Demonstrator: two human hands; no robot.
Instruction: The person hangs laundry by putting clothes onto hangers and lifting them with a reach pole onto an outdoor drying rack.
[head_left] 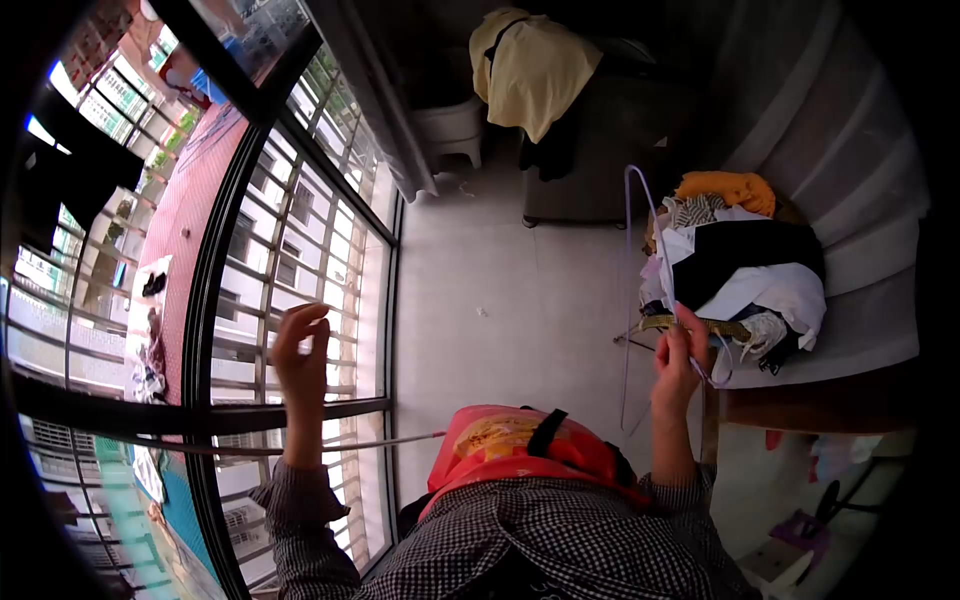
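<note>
My right hand (676, 378) is closed around a pale purple clothes hanger (629, 260), which stands up on edge with its hook by my wrist. Just beyond that hand lies a heap of clothes (740, 265), with black, white, orange and striped pieces. My left hand (303, 350) is raised in front of the barred window. Its fingers are loosely bent and apart from the thumb, and I see nothing in them. A thin rod (370, 443) runs past my left wrist towards a red printed item (490, 440) at my waist.
A barred window (290, 230) with dark frames fills the left side. At the back, a cream garment (540, 70) lies over a dark box-like piece (590, 180), beside a white stool (450, 125). Pale curtains (810, 120) hang at the right. Light floor tiles (470, 300) lie ahead.
</note>
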